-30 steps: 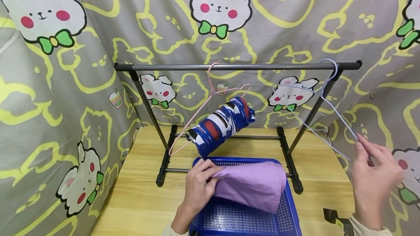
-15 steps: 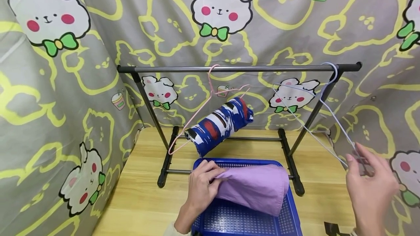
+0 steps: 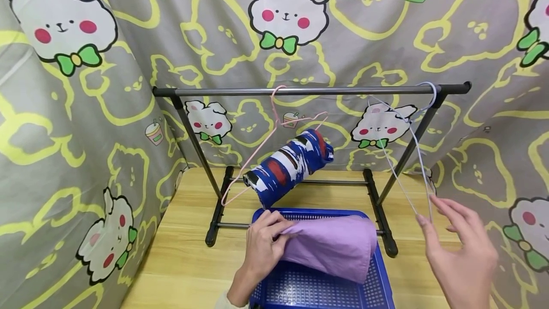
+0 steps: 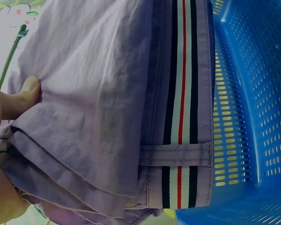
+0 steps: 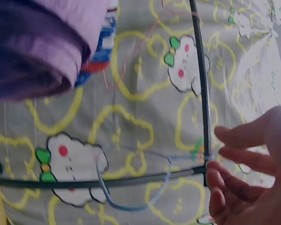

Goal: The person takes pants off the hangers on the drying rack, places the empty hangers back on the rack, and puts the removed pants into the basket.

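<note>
My left hand (image 3: 265,240) pinches a folded pair of purple pants (image 3: 332,247) at one end, above the blue basket (image 3: 383,278). In the left wrist view, the thumb presses the cloth beside a waistband (image 4: 180,89) with a red, white and navy stripe and a belt loop. My right hand (image 3: 465,252) is at the lower corner of a light blue hanger (image 3: 421,166) hooked on the rack's right end. Its thumb and forefinger stand apart, and the right wrist view shows the right hand (image 5: 246,166) with fingers spread apart, nothing gripped.
A black metal rack (image 3: 343,90) stands on the wooden table (image 3: 184,271) behind the basket. From its bar a pink hanger (image 3: 253,154) carries a rolled blue, white and red garment (image 3: 287,168). A patterned grey curtain (image 3: 171,8) encloses the back and sides.
My right hand has moved left and slightly down, and the blue hanger has turned on the bar, its near corner swinging left. The left hand and purple pants have barely moved.
</note>
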A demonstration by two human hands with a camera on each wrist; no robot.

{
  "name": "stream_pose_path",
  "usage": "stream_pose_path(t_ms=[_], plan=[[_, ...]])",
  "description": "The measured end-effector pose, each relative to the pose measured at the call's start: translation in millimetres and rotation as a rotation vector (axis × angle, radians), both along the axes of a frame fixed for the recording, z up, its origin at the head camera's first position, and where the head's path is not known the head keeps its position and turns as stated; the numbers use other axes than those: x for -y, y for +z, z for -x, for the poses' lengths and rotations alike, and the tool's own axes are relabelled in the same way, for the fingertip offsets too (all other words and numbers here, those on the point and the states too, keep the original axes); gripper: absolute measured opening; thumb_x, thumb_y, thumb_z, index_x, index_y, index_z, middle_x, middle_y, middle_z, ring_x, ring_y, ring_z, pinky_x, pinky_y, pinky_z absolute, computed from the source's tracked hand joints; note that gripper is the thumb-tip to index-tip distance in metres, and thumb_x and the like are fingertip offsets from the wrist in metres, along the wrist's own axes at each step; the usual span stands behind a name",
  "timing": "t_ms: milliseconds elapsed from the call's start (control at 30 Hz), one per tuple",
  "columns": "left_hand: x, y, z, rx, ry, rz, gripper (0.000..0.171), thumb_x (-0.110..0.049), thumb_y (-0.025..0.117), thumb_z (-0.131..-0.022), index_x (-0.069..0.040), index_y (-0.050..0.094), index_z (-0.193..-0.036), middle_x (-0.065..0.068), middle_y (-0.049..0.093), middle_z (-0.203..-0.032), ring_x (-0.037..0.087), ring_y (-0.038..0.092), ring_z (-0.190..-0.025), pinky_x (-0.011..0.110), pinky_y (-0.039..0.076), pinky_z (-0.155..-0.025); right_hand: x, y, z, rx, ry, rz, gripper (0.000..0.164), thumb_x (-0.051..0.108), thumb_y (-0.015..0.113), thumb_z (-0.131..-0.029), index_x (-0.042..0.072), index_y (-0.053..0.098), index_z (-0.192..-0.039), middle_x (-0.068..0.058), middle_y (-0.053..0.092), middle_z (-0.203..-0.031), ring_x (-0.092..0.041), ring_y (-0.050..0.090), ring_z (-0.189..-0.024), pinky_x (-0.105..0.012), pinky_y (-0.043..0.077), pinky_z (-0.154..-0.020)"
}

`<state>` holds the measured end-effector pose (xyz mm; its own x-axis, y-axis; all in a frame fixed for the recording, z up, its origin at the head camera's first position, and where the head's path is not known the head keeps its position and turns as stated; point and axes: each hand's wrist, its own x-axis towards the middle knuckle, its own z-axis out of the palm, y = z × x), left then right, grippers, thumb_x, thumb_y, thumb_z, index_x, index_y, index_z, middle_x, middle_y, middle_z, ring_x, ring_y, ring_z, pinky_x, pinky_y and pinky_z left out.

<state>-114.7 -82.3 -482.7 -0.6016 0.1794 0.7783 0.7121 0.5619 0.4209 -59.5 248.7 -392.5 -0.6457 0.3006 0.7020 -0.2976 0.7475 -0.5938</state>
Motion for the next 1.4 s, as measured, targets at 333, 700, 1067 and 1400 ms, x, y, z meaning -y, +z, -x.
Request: stream_pose_path(t_ms=[333,700,1067,1400], plan=[[0.3,2.9,2.6,-0.007,-0.002,0.002,0.02,-0.004,0.084,-0.074,-0.018,0.082,-0.088,-0.012,0.065,-0.081,0.008,0.054,-0.072,0.021,0.044,-0.063,27.7,-23.5,15.4,-0.059,0.444,-0.077,0.053,0.003,0.085,-0.076,0.002,0.071,-0.127,-0.013,0.07,-0.12,-0.004,0.061,-0.116,-0.015,0.041,-0.102],[-4.3,6.0,3.2,-0.037,-0.052,0.078,0.029,0.003,0.077,-0.071,-0.02,0.081,-0.087,-0.013,0.064,-0.083,0.008,0.054,-0.072,0.018,0.042,-0.063,32.5,-59.4,40.8,0.278,0.727,-0.334,0.066,0.022,0.092,-0.076,0.016,0.066,-0.136,0.004,0.067,-0.13,-0.018,0.065,-0.116,-0.019,0.045,-0.099],[-6.6,3.4,2.0,-0.035,-0.104,0.1,0.029,0.006,0.076,-0.07,-0.018,0.08,-0.086,-0.011,0.061,-0.083,0.009,0.052,-0.073,0.018,0.042,-0.066,37.8,-73.9,49.6,0.438,0.88,-0.424,0.046,0.022,0.088,-0.08,0.022,0.07,-0.123,0.012,0.071,-0.102,-0.002,0.06,-0.083,-0.028,0.051,-0.066],[5.8,8.3,1.0,0.155,-0.086,0.278,0.036,-0.012,0.086,-0.071,-0.025,0.079,-0.105,-0.012,0.066,-0.099,0.011,0.06,-0.092,0.034,0.05,-0.079,45.2,-80.1,47.6,0.203,0.734,-0.465,0.04,0.001,0.083,-0.065,0.022,0.075,-0.098,0.017,0.068,-0.087,0.003,0.056,-0.071,-0.02,0.045,-0.057]])
